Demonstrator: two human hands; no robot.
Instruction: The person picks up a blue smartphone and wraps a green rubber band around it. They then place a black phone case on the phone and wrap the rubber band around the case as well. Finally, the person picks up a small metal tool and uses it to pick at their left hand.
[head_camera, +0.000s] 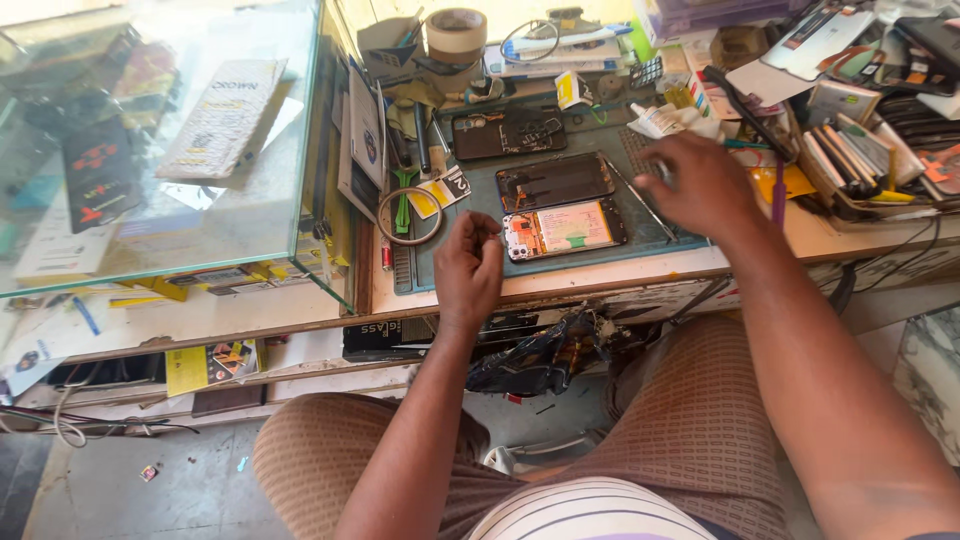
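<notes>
From the head camera, an opened phone is seen lying on a grey-green mat on the counter, its long axis running left to right. The left hand is held just left of it, fingers pinched on something too small to tell. The right hand is blurred up and to the right of the phone; its grip cannot be told.

Bright daylight, glare on glass case, right hand motion-blurred, wide-angle bending at edges.
</notes>
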